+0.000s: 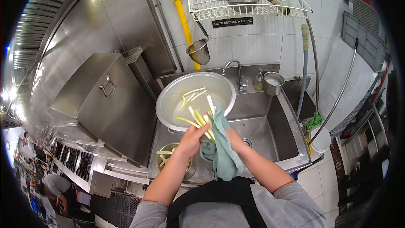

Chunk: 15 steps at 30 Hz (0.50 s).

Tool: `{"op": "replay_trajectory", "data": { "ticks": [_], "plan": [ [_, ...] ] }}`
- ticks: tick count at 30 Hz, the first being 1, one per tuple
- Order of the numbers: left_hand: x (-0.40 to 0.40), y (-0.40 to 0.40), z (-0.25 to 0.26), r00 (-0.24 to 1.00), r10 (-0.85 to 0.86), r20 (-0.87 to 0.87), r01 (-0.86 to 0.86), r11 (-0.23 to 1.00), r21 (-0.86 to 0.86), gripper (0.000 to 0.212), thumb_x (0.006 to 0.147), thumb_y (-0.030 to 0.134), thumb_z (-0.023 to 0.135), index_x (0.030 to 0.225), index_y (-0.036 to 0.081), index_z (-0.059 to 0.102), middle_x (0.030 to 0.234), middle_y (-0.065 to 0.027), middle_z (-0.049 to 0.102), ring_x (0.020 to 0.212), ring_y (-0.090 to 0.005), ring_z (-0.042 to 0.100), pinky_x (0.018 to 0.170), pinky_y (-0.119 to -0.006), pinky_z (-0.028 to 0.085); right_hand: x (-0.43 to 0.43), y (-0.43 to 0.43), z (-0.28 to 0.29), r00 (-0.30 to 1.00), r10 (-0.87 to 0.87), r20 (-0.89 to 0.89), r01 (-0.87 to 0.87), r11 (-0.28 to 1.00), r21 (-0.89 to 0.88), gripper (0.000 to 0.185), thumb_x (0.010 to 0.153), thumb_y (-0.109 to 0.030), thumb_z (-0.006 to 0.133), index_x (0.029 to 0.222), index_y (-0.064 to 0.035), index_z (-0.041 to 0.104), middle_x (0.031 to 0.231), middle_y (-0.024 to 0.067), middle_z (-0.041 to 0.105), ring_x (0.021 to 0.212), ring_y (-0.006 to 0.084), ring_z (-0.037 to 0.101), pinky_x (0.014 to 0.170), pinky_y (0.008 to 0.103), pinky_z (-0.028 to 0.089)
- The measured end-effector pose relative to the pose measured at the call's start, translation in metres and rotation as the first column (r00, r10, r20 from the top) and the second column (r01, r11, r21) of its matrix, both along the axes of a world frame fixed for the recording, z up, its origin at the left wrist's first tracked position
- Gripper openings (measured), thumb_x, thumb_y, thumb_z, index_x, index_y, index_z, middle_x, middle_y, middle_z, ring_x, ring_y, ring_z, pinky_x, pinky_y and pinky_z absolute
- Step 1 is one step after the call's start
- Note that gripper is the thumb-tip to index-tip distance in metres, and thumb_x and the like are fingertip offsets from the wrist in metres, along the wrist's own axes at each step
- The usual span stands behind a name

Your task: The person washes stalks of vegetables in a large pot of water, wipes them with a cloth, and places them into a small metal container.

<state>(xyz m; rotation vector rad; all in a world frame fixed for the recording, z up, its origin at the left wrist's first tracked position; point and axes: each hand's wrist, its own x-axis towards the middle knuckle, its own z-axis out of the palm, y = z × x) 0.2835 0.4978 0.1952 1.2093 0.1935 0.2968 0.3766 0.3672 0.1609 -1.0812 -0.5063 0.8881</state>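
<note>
My left hand (pixel 193 136) grips a bunch of pale green and white vegetable stalks (pixel 200 118), its thumb lying across them. My right hand (pixel 234 138) holds a teal cloth (pixel 223 148) against the right side of the bunch; the cloth hides most of its fingers, and one end hangs down towards my apron. Both hands are at the near rim of a large round basin (pixel 161 101), where several thin stalks (pixel 191 96) lie in what looks like water. Below and left, partly behind my left forearm, a metal bowl (pixel 189 172) contains more cut stalk pieces (pixel 163 157).
A steel sink (pixel 253 133) with a tap (pixel 239 72) lies to the right. A soap bottle (pixel 258 80) and a metal pot (pixel 274 84) stand on its back ledge. Overhead, a strainer (pixel 199 52) hangs from a wire shelf (pixel 208 14). A person (pixel 58 186) bends at far left.
</note>
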Motion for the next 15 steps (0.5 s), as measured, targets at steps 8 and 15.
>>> {"op": "replay_trajectory", "data": {
  "ticks": [8,15],
  "plan": [
    [-0.007,0.02,-0.003,0.963,-0.191,-0.188,0.234,0.942,0.241,0.034,0.087,0.013,0.056,0.119,0.001,0.05,0.112,-0.0061,0.057,0.101,-0.014,0.053,0.088,-0.031,0.042,0.0,-0.008,-0.012,0.977,0.181,-0.116,-0.183,0.983,-0.008,0.032,0.087,-0.015,0.053,0.116,-0.0005,0.054,0.104,0.0084,0.061,0.089,0.0161,0.061,0.077,0.0297,0.049],
    [0.003,-0.021,-0.023,0.995,-0.034,-0.098,0.025,0.996,-0.088,0.041,0.089,0.023,0.059,0.122,0.003,0.046,0.111,-0.0053,0.054,0.104,-0.0141,0.05,0.091,-0.03,0.039,0.001,0.004,-0.025,0.824,-0.042,0.564,0.133,0.984,-0.121,0.034,0.083,-0.011,0.057,0.114,0.0003,0.054,0.103,0.0133,0.063,0.091,0.0199,0.06,0.079,0.0317,0.047]
  ]
}}
